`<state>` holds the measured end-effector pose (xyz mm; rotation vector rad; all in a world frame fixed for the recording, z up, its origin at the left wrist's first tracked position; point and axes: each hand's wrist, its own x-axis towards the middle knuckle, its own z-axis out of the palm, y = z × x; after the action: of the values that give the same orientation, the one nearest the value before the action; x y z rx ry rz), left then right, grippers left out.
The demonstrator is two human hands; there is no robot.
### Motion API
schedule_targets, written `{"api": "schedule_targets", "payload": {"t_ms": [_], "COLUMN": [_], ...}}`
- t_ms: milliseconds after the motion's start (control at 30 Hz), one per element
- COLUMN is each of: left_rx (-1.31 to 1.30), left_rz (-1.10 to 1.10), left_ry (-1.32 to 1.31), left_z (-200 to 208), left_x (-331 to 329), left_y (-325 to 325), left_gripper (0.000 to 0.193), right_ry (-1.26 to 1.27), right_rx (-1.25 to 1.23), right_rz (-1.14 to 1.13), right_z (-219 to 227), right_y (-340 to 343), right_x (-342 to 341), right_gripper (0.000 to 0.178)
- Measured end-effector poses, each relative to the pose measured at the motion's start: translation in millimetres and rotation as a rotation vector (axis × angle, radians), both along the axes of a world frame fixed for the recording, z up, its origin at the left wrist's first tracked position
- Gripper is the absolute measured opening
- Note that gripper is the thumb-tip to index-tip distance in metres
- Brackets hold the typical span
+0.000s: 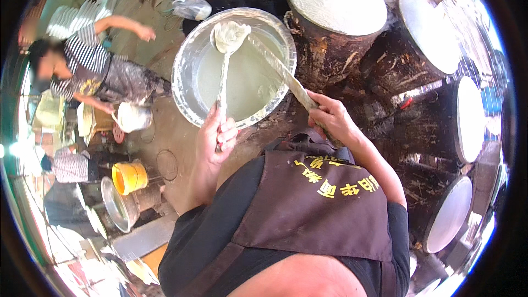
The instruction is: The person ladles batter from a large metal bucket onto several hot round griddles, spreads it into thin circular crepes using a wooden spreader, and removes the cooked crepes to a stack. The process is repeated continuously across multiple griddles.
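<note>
My left hand (217, 136) is closed round the handle of a ladle (224, 80), held above a wide metal basin (183, 104). A thick, pale lump of paste (232, 37) fills the ladle's bowl. Thin whitish liquid (236, 85) covers the bottom of the basin. In my right hand (333, 118) I grip a long flat stick (297, 89), smeared pale like the basin's rim. It slants over the basin's right side, its tip close beside the ladle's bowl; whether they touch I cannot tell.
Several dark drums with white round tops, including the nearest drum (324, 49), curve along the right. At left, a person in a striped shirt (88, 49) has a hand at a white bucket (135, 118). A yellow bucket (132, 179) stands nearer, beside another metal basin (119, 207).
</note>
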<state>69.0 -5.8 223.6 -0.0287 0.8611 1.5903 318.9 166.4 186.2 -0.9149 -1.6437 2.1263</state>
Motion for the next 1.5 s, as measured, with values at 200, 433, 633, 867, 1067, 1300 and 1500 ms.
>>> {"api": "schedule_targets", "payload": {"t_ms": [200,433,633,867,1067,1300,1500], "left_rx": [0.006,-0.002,-0.055,-0.042,0.008,0.592,1.870], "left_rz": [-0.331,-0.933,-1.410,-1.920,-2.253,-2.337,-1.558], "left_ry": [0.142,0.073,0.040,-0.197,-0.205,0.460,1.160], "left_z": [8.7,20.4,32.3,32.1,30.6,-22.5,-124.2], "left_x": [16.7,75.0,228.5,442.4,616.3,747.3,824.8], "left_y": [23.2,129.6,211.2,226.8,189.6,132.5,175.2], "left_gripper": [0.035,0.041,0.040,0.038,0.024,0.030,0.054], "right_ry": [-0.079,-0.227,-0.604,-0.818,-1.120,-1.484,-1.605], "right_rx": [0.766,0.072,0.474,0.500,0.339,-0.093,-0.238], "right_rz": [-0.408,-0.990,-1.276,-1.761,-2.014,-2.019,-2.073], "right_z": [-43.5,-45.8,-31.6,-28.3,-3.3,-3.2,-73.5], "right_y": [-10.9,-91.1,-187.9,-271.4,-316.6,-288.8,-233.8], "right_x": [46.2,157.9,246.4,319.9,373.0,419.7,440.2], "right_gripper": [0.047,0.049,0.047,0.047,0.047,0.052,0.053]}}
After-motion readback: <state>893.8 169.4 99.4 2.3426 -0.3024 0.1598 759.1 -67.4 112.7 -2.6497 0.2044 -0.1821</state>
